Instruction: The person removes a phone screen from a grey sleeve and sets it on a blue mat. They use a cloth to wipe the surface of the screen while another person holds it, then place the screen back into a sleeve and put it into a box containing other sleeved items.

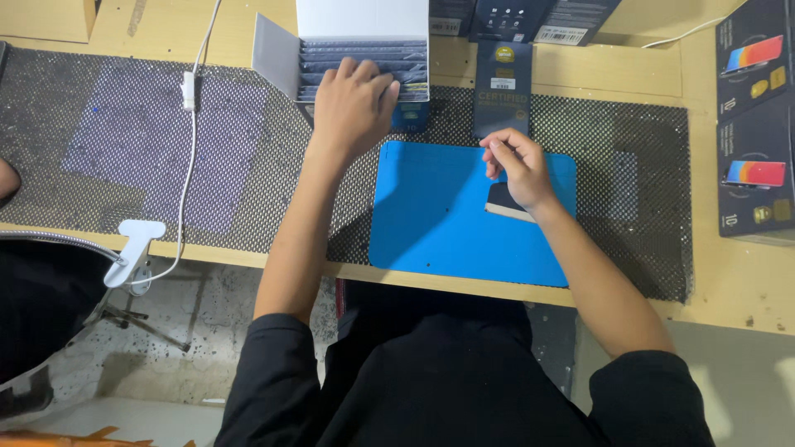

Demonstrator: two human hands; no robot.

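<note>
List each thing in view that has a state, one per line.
White box: lid open, dark packets upright inside.
Left hand: fingers on the packets.
Right hand: fingers curled, over a small dark item.
Blue mat: flat on the black mesh.
Dark packet: flat, unopened.

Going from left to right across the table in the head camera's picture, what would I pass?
White cable → open box of dark sleeves with the left hand on it → blue mat → right hand over a small dark item → stacked dark boxes at the right edge.
</note>
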